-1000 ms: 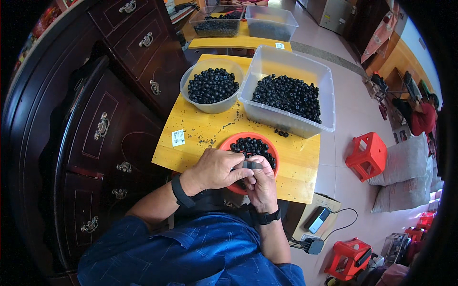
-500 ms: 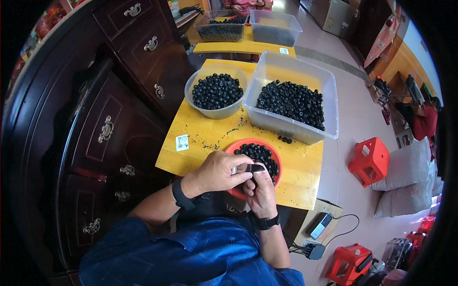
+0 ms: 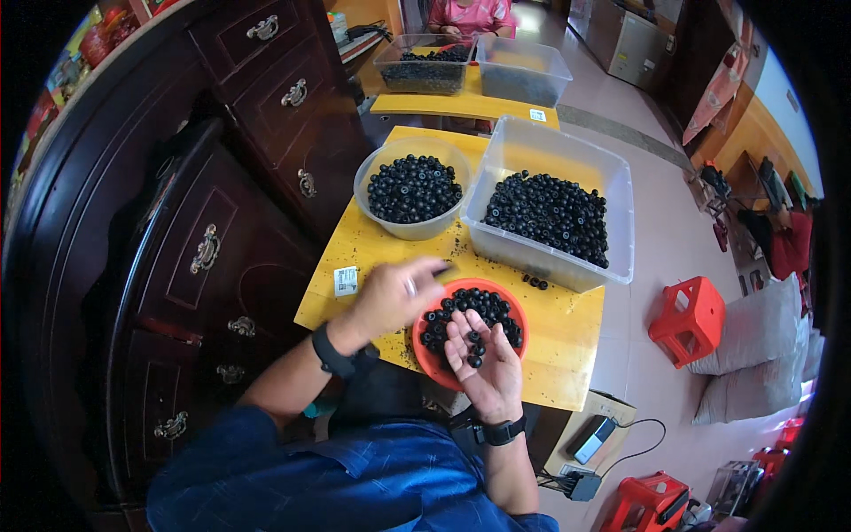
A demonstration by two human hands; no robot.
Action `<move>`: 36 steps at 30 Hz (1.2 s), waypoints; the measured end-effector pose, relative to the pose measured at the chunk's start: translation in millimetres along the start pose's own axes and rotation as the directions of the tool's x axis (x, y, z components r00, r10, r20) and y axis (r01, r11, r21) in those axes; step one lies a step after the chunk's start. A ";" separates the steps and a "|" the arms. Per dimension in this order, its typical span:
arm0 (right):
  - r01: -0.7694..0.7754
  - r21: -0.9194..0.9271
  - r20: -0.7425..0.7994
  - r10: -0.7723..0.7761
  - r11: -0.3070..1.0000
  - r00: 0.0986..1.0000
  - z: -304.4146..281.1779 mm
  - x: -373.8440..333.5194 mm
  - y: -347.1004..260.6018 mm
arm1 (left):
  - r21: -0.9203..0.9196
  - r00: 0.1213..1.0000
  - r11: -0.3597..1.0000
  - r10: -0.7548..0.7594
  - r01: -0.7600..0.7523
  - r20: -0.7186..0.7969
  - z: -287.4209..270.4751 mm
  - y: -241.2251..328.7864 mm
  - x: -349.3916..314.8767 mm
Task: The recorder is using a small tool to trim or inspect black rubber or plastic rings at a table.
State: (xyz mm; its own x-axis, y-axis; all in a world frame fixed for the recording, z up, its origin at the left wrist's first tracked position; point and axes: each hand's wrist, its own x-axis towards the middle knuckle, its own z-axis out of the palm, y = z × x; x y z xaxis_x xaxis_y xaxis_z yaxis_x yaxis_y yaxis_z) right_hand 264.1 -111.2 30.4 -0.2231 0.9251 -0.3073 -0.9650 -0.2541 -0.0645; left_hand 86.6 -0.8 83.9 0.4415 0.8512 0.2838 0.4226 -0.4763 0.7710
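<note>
My right hand (image 3: 489,377) is turned palm up over a red-orange bowl (image 3: 525,332), fingers slightly curled. Several small, round black pieces (image 3: 476,348), some with a hole in them, lie in its palm. Just left of the bowl's far side is my left hand (image 3: 390,297), smeared by motion, with a ring on one finger. A small dark flat piece (image 3: 441,269) juts out from its fingertips; its kind is too blurred to make out. More black pieces (image 3: 479,306) of the same sort fill the bowl, partly hidden by my right hand.
Beyond the bowl, a round translucent tub (image 3: 362,191) and a large clear bin (image 3: 620,208) hold many black pieces. A few lie loose on the yellow table (image 3: 558,346). Another person (image 3: 470,16) sits at a far table. Red stools (image 3: 687,319) stand right; dark drawers (image 3: 257,239) left.
My hands have parted: the left moved away leftward with the dark flat piece. The right has turned palm up and opened out, showing the black pieces. The view has shifted slightly.
</note>
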 end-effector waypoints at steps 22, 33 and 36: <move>0.120 -0.313 -0.009 -0.129 0.942 0.992 -13.1 -1.6 9.5 | 0.125 0.995 0.990 0.049 -0.060 0.090 30.2 32.6 -36.7; 0.146 -0.364 0.078 -0.126 0.920 0.989 -3.5 -6.5 12.9 | -0.398 0.954 0.901 -0.048 0.170 0.297 31.4 27.7 -34.5; 0.103 -0.241 0.064 -0.090 0.965 0.994 -10.0 -3.8 14.7 | -0.674 0.922 0.657 -0.084 0.336 0.378 36.6 27.3 -36.7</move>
State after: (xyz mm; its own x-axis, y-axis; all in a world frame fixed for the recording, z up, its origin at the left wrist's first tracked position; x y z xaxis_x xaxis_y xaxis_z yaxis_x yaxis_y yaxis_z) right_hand 252.1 -121.2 21.2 -0.1435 0.9603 -0.2393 -0.9211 -0.2180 -0.3225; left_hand 110.8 -53.2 73.7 0.6712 0.7411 -0.0184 -0.1076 0.1219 0.9867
